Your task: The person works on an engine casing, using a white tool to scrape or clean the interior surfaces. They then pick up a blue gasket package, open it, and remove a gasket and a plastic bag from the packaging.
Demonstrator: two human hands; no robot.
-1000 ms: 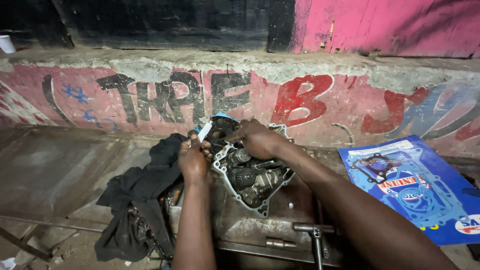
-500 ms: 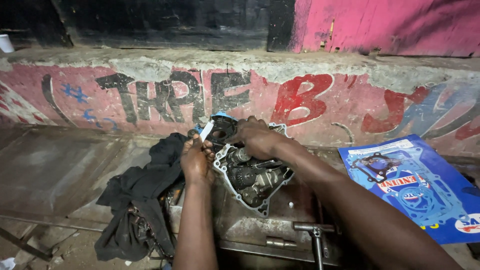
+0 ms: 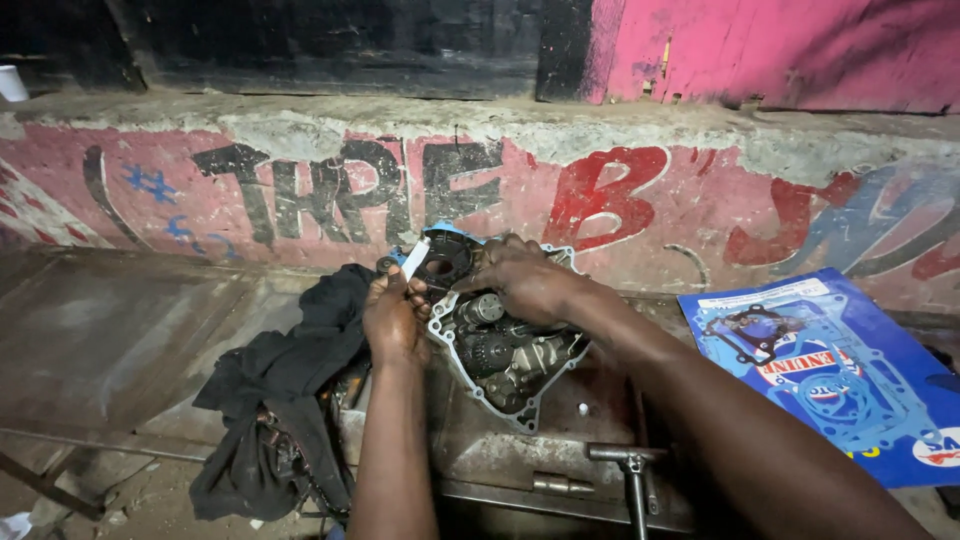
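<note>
The engine part (image 3: 505,350) sits on the metal box (image 3: 520,450). A cloth (image 3: 290,370) lies to its left and a flat packet (image 3: 830,370) to its right. The wall (image 3: 620,190) stands behind them.

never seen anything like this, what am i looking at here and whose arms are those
This is one picture from a camera worn on a person's head, looking down at their own two bare arms. There is no machine doing the work. On a dirty metal tray lies an open engine casing, its gears showing inside. The right hand rests on the casing's upper edge. The left hand pinches a small white strip, maybe a blade or scraper, against that edge. A black rag lies to the left, a blue gasket packet to the right, and a metal T-handled tool in front. Behind is a painted concrete wall.
</note>
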